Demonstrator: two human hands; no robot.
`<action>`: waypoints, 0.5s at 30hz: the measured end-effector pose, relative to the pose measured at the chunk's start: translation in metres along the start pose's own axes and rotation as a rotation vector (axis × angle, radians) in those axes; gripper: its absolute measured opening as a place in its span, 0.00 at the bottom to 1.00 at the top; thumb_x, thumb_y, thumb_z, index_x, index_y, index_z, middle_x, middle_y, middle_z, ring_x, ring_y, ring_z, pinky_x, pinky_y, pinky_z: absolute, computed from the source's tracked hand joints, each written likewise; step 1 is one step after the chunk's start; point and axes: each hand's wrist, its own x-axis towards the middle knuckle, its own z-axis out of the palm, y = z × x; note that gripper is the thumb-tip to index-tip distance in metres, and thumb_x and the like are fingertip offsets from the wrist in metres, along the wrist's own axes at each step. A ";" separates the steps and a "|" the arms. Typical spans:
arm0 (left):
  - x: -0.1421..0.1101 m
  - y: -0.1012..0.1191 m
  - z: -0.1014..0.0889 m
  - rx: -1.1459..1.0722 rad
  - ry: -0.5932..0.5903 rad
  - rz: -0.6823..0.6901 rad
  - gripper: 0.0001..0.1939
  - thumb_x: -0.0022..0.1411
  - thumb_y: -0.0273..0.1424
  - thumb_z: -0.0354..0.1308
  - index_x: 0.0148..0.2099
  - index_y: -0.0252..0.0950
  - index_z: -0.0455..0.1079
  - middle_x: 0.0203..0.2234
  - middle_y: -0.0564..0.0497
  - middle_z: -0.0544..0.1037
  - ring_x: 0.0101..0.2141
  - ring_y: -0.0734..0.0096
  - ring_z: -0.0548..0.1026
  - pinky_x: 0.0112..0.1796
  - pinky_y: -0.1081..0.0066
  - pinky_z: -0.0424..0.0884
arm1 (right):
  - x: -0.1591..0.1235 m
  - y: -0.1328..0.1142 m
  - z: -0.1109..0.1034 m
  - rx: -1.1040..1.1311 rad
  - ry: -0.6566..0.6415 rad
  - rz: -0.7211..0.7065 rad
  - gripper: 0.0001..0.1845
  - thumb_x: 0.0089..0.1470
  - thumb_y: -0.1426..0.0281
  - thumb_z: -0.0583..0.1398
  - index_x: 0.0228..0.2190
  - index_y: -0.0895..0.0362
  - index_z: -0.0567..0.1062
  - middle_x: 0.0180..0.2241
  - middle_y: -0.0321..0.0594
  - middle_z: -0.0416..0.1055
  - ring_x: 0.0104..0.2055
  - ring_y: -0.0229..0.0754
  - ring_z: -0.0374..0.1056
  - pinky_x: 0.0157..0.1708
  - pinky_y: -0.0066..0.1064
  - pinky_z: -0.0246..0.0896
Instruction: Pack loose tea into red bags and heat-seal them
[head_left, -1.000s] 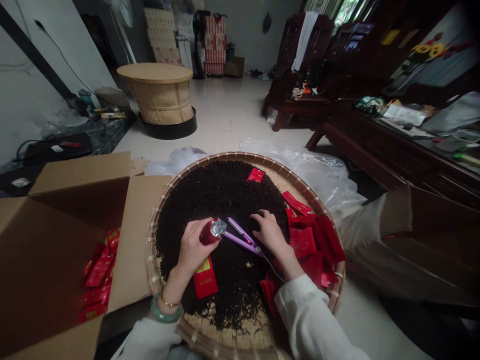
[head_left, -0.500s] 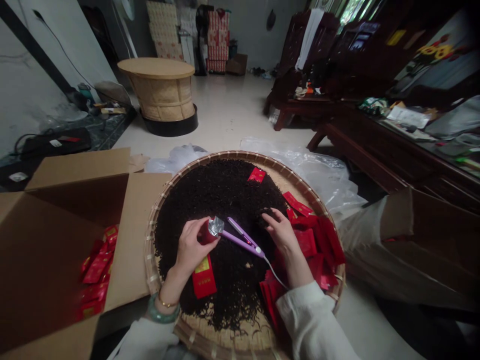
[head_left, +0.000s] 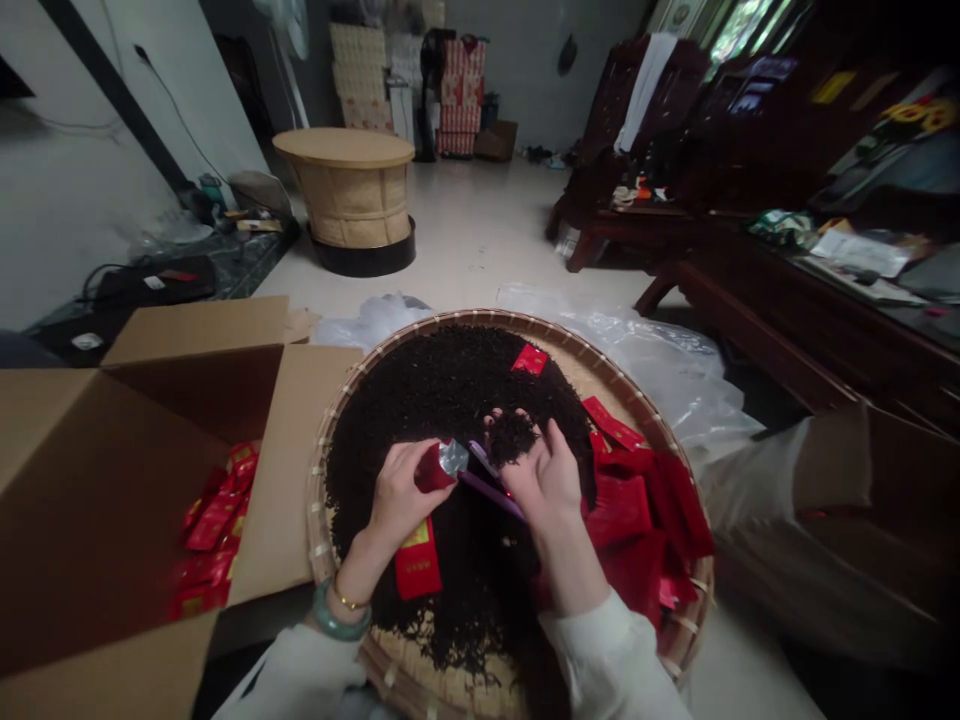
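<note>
A round woven bamboo tray (head_left: 645, 405) holds a wide heap of dark loose tea leaves (head_left: 427, 390). My left hand (head_left: 401, 492) grips a small red foil packet (head_left: 442, 465) with its silver mouth open and turned to the right. My right hand (head_left: 541, 472) is cupped, palm up, around a clump of the tea leaves just right of the packet's mouth. A purple sealing clamp (head_left: 491, 485) lies on the leaves, partly hidden under my right hand. Another red packet (head_left: 416, 568) lies flat below my left wrist.
A pile of red packets (head_left: 645, 510) fills the tray's right side; single packets (head_left: 529, 358) lie on the leaves. An open cardboard box (head_left: 127, 480) at the left holds more red packets (head_left: 214, 530). Clear plastic sheeting (head_left: 660, 350) lies behind the tray. A dark wooden table (head_left: 810, 300) stands at the right.
My right hand left the leaves, scooped up a clump of tea and turned palm up beside the packet's mouth. My left hand kept hold of the open packet. The view shifted slightly.
</note>
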 end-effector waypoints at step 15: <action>-0.002 0.000 0.001 0.006 0.045 -0.064 0.27 0.46 0.26 0.66 0.50 0.36 0.67 0.39 0.47 0.75 0.41 0.60 0.73 0.39 0.63 0.74 | -0.017 0.038 0.051 -0.297 -0.129 -0.261 0.22 0.55 0.49 0.54 0.35 0.52 0.77 0.41 0.38 0.75 0.50 0.45 0.67 0.59 0.46 0.50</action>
